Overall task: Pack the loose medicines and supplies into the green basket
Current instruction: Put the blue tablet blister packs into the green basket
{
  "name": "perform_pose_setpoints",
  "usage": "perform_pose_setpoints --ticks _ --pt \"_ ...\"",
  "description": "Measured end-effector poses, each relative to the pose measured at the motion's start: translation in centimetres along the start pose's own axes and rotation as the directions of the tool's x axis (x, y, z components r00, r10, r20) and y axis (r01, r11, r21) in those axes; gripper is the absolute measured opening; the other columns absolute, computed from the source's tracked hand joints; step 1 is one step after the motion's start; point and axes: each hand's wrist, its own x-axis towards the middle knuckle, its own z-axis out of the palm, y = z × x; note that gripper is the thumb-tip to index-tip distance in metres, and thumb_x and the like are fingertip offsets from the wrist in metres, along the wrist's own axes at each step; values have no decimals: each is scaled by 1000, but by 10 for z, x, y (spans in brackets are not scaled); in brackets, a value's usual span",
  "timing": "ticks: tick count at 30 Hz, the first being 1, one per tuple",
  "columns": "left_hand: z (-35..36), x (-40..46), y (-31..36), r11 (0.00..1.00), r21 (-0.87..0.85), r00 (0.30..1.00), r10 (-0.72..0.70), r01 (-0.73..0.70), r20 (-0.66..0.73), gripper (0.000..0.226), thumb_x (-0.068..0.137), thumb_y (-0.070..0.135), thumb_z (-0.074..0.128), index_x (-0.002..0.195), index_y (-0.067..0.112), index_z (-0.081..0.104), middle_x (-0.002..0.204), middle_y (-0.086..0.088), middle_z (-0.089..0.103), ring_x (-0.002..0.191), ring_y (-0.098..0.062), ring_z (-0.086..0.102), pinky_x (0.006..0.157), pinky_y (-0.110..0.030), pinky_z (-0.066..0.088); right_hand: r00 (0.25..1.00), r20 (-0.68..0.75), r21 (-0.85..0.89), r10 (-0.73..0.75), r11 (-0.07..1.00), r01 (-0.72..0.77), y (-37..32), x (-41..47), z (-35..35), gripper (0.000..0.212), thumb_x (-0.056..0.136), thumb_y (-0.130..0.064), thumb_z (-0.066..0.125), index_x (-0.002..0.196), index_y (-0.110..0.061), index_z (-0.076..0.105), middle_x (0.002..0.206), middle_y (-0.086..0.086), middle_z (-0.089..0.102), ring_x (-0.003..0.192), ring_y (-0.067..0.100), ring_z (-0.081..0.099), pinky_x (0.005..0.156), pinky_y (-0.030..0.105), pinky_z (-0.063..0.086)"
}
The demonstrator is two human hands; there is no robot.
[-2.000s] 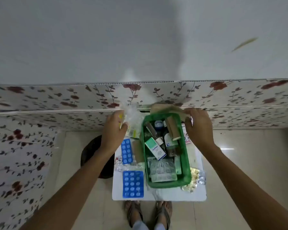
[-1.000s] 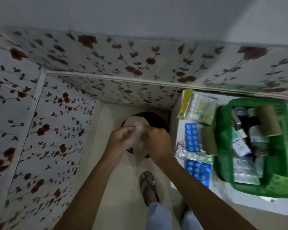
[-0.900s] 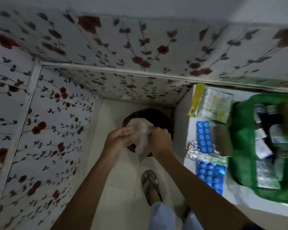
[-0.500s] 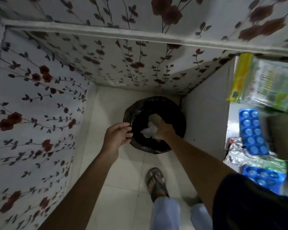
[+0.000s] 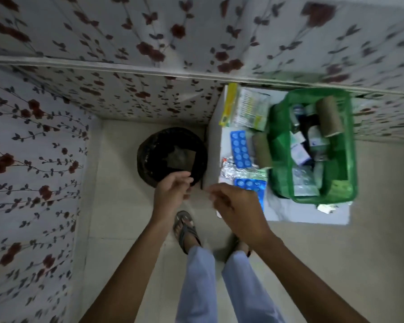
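Observation:
The green basket [image 5: 350,145] stands on a small white table [image 5: 308,212] at the right, holding bottles, boxes, blister strips and a brown roll. Loose to its left lie a yellow-green packet [image 5: 248,108], a blue blister pack [image 5: 240,148], a brown roll [image 5: 261,150], a silver foil strip [image 5: 231,171] and a second blue blister pack [image 5: 251,184]. My left hand [image 5: 173,194] and my right hand [image 5: 234,206] hover close together over the floor, left of the table. Both pinch a faint, blurred clear plastic scrap [image 5: 202,198] stretched between them.
A round black-lined bin [image 5: 159,145] sits on the floor in the corner, just beyond my hands, with pale waste inside. Floral-papered walls close the left and far sides. My sandalled feet [image 5: 184,227] stand on the tiled floor below the hands.
My right hand has come up out of the bin, leaving the white wad in it. Both hands have met in front of the bin, and the view has swung right, back to the basket.

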Motion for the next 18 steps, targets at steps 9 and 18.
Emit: perform_pose_setpoints --ticks 9,18 --pt "117 -32 -25 646 756 987 158 -109 8 70 65 48 74 111 2 46 114 -16 55 112 -31 52 85 -40 44 968 -229 -121 -103 990 77 45 -34 -105 19 80 0 63 92 -13 71 78 -2 74 62 9 66 62 5 42" --pt "145 -39 -41 612 790 979 147 23 -141 67 62 42 79 104 1 47 118 -17 48 108 -32 51 80 -43 48 901 -183 -315 -394 891 326 52 13 -127 16 82 -2 55 89 -3 70 79 14 74 65 30 66 62 33 54"
